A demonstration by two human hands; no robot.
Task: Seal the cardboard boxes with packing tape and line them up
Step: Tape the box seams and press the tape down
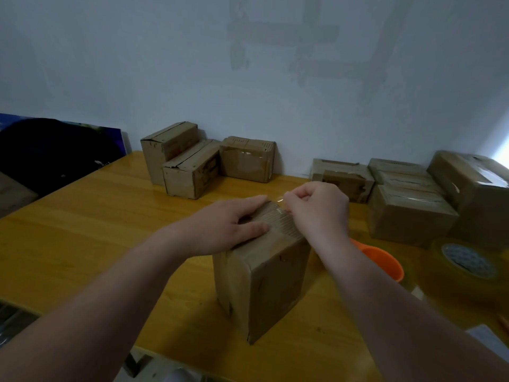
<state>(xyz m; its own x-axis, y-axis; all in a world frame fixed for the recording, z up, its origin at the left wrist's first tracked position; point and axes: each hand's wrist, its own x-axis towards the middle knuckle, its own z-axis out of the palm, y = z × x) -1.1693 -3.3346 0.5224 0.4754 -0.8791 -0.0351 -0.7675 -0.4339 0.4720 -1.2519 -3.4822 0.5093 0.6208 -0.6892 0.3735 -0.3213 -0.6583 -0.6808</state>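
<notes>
**Taping under way on the middle box**

The box (264,282) stands upright on the yellow table (96,244), near the front edge, one corner towards the person. On its top the left hand (228,224) lies flat, fingers straight, pressing down. At the top's far edge the right hand (316,210) is curled, pinching a strip of clear tape (278,201) that runs over the top. The tape roll (465,260) lies flat to the right, well apart from the box. An orange plastic piece (382,260) sits between them, partly hidden by the right forearm — can't tell what it is. Back left by the wall is a cluster of three boxes (192,161). Back right is a second group of boxes (407,194) — packed touching, some with shiny tape.
</notes>
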